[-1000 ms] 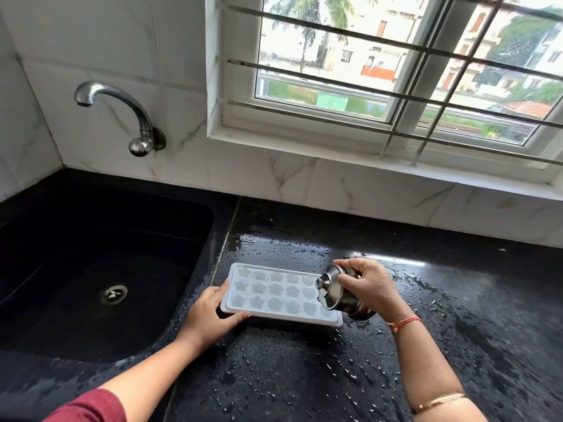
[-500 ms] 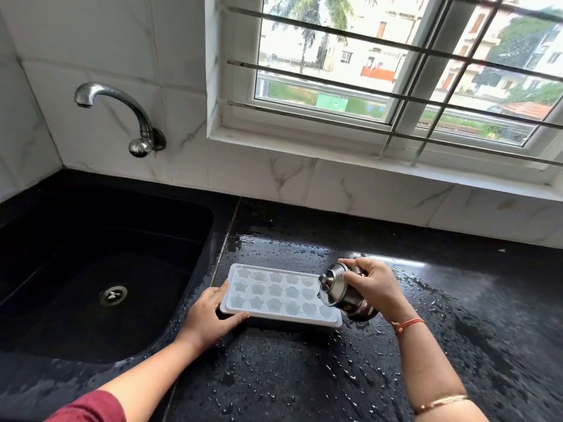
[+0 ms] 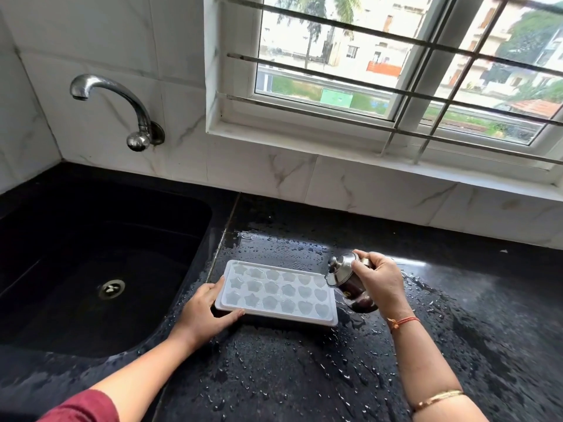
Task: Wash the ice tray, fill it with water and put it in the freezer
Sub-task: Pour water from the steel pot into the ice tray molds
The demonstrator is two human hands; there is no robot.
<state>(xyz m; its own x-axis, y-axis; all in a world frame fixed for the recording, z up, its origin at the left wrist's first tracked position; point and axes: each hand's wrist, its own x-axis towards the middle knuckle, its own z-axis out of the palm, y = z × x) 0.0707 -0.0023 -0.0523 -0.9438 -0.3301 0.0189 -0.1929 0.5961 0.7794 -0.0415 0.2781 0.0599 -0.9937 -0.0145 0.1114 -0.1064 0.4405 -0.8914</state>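
A white ice tray point(image 3: 275, 292) with star and heart shaped cells lies flat on the wet black counter point(image 3: 289, 376), just right of the sink. My left hand point(image 3: 204, 315) grips the tray's near left corner, thumb under the front edge. My right hand point(image 3: 377, 283) holds a small steel lidded pot point(image 3: 345, 280), tipped to the left at the tray's right end. The pot's knobbed lid points toward the tray. I cannot tell whether water is running from it.
A black sink point(image 3: 91, 269) with a round drain point(image 3: 112, 289) lies to the left. Over it curves a chrome tap point(image 3: 122, 105) fixed to the white tiled wall. A barred window point(image 3: 396, 71) stands behind the counter. Water drops cover the counter.
My right hand has drawn the steel pot slightly right and up at the tray's right end. The left hand and the tray have stayed where they were.
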